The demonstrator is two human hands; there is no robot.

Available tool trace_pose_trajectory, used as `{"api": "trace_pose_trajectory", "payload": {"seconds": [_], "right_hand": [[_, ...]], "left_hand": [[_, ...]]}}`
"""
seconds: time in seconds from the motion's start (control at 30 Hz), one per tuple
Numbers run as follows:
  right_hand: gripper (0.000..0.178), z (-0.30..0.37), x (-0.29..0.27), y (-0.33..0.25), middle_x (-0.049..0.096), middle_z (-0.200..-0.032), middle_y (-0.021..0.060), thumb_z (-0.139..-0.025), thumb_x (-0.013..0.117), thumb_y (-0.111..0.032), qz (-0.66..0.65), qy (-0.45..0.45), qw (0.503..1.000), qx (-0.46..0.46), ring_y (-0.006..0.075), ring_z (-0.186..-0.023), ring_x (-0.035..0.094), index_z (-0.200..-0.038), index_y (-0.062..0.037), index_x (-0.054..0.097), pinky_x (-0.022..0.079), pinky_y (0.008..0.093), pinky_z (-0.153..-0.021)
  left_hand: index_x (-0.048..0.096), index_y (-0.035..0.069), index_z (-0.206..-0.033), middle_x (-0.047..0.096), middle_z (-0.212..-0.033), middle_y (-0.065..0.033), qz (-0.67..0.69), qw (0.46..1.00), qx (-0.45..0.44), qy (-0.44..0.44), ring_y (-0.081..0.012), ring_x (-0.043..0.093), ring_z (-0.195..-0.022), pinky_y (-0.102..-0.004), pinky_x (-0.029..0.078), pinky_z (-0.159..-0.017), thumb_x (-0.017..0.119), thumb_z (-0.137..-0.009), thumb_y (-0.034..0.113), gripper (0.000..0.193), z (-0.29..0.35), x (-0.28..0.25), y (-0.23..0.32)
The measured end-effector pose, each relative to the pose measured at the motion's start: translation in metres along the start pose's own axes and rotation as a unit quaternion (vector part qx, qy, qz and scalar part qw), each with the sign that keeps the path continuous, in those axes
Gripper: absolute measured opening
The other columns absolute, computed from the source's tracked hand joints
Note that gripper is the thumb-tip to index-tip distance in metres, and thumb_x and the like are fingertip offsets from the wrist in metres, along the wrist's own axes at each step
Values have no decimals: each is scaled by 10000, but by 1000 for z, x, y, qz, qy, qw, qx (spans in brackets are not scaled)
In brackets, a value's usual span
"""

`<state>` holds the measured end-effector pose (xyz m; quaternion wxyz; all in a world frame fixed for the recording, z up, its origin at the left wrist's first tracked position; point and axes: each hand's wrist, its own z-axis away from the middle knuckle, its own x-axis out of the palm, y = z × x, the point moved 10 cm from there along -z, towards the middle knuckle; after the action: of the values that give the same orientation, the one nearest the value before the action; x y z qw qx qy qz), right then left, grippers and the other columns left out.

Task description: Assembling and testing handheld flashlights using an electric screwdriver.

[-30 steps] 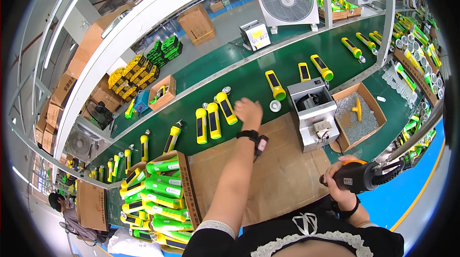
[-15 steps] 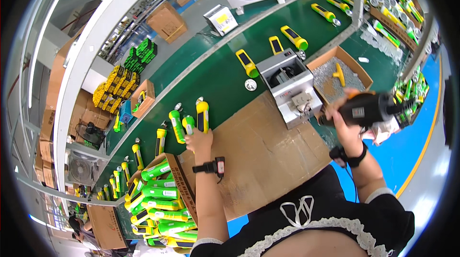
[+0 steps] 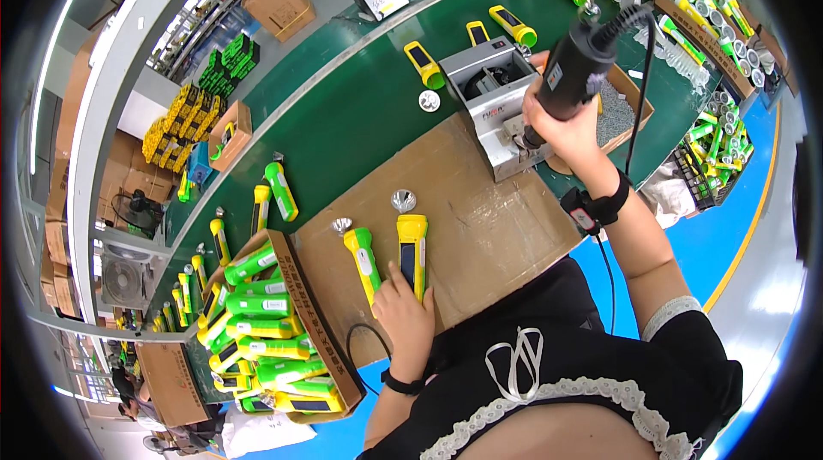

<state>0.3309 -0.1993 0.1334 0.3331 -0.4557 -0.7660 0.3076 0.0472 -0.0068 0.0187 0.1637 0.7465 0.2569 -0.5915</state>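
Yellow flashlight [image 3: 410, 256] lies panel side up on the cardboard sheet [image 3: 489, 224] along my bench's [image 3: 369, 117] near edge, its lower end under my left hand [image 3: 406, 312]; those fingers touch it, though I cannot tell whether they grip; a green-and-yellow flashlight [image 3: 363, 259] lies just beside it, to the left; a shiny reflector [image 3: 404, 200] sits beyond each head. My right hand [image 3: 561, 121] has its fingers clamped around a black power screwdriver [image 3: 573, 74], its lower end at the front of the grey metal feeder [image 3: 493, 136], contact unclear; the step looks like steadying work on the sheet while the driver visits the feeder; the next move seems to call for a firm left hand and an unsnagged swing of the driver over the sheet. In the way: the driver's cord [image 3: 624, 23] and the feeder at the sheet's far right corner; a packed carton [image 3: 324, 323] crowds its left edge; a box of small metal parts [image 3: 633, 127] stands right of the feeder.
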Motion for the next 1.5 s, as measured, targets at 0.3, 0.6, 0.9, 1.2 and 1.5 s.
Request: {"api": "trace_pose_trajectory", "payload": {"seconds": [0.3,0.6,0.9,1.2,1.5], "right_hand": [[491,48,4,-29,512,-648,53,-752,576,-8,-74,-58,995,39,139,-535,520,-1197,39,373,449,277,-531],[544,108,34,-59,461,-681,50,-802,619,-139,-112,-139,982,59,160,-568,504,-1233,-31,304,445,311,-567],[558,112,34,-40,464,-711,62,-814,618,-132,-71,-124,988,62,164,-596,508,-1260,-33,298,458,330,-611],[541,112,44,-25,464,-691,55,-813,626,-122,-75,-141,985,66,163,-585,504,-1238,-23,306,464,334,-608],[430,115,46,13,511,-687,43,-780,566,19,-79,-167,972,142,138,-589,531,-1160,-4,365,448,268,-576]], "left_hand": [[315,206,-1401,540,-665,-204,265,887,208,-316,-368,580,-611,-451,457,-559,638,-773,208,706,27,5,52],[608,48,-988,485,-945,-123,238,939,246,-22,-297,483,-920,-402,391,-797,784,-566,318,532,-12,-1,103],[563,41,-962,496,-959,-121,198,964,177,31,-288,477,-915,-429,358,-849,739,-580,452,588,-7,14,115],[550,39,-985,495,-966,-127,201,963,176,45,-291,471,-917,-431,354,-857,741,-579,450,608,-6,12,112],[553,43,-963,495,-923,-118,206,963,173,21,-291,476,-905,-421,367,-838,745,-575,474,611,-9,14,117]]}}
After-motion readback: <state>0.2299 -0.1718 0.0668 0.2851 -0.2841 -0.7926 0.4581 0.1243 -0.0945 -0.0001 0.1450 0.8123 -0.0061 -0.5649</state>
